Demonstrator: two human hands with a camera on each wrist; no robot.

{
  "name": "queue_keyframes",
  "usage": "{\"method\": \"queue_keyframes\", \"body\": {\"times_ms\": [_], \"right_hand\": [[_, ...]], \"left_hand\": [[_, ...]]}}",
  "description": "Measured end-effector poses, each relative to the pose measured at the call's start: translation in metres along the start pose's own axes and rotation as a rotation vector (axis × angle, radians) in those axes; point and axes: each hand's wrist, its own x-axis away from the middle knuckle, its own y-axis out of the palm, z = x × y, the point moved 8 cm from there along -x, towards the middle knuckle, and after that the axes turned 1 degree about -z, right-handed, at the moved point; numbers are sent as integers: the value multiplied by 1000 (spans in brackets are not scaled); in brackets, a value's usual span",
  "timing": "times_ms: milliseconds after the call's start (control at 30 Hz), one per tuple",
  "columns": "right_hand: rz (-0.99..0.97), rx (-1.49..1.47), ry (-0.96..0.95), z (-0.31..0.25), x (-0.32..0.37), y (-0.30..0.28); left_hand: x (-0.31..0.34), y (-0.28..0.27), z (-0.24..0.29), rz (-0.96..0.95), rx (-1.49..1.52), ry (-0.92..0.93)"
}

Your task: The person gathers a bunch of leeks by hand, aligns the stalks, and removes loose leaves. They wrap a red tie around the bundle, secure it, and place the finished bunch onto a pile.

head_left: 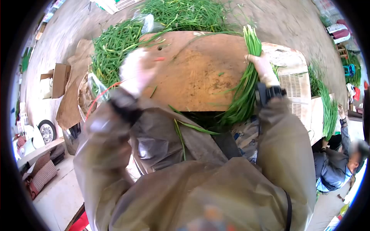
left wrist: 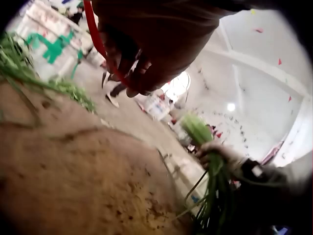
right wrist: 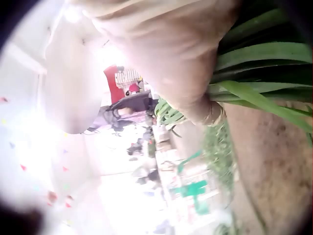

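My right hand (head_left: 264, 67) grips a bunch of garlic chives (head_left: 248, 86) near its pale ends, at the right side of a worn wooden board (head_left: 192, 71). The long flat leaves hang down past the board's near edge. In the right wrist view, my curled thumb and fingers wrap the green leaves (right wrist: 269, 63). My left hand (head_left: 140, 71), blurred in the head view, is raised over the board's left part. It pinches a thin red strip (left wrist: 94, 29), whose length trails back beside the sleeve. Both hands appear gloved.
Heaps of loose chives (head_left: 115, 50) lie along the board's left and far sides, with a clear plastic bag (head_left: 148, 23) among them. A white crate (head_left: 291, 82) stands right of the board. Farther right, another person (head_left: 335, 165) holds chives. A cardboard box (head_left: 61, 81) sits left.
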Motion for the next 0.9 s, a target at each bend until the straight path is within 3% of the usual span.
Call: {"method": "queue_keyframes", "body": {"times_ms": [67, 100, 167, 300, 367, 400, 433, 567, 667, 767, 833, 900], "right_hand": [[21, -327, 19, -36, 69, -5], [-17, -388, 90, -45, 100, -8], [52, -423, 186, -35, 144, -14], [29, -700, 178, 42, 169, -10], [75, -733, 227, 36, 169, -11], [72, -741, 179, 23, 167, -10], [37, -687, 191, 32, 161, -2], [-98, -459, 155, -16, 143, 50], [-122, -200, 17, -35, 111, 103], [-35, -33, -82, -41, 77, 165], [161, 514, -194, -43, 69, 184], [208, 628, -234, -38, 62, 197]], "left_hand": [[-48, 86, 65, -334, -2, -77], [-61, 125, 96, -287, 43, 60], [-79, 172, 149, -480, 106, 14], [-91, 221, 175, -361, 198, -2], [-91, 215, 151, -152, 401, 148], [-90, 214, 131, -236, 279, 101], [-86, 218, 104, -91, 210, 248], [-54, 198, 45, -335, 11, 125], [-26, 196, 37, -320, 9, 124], [-11, 188, 38, -319, -41, 116], [-6, 187, 35, -355, -6, 76], [3, 177, 28, -276, 29, 44]]}}
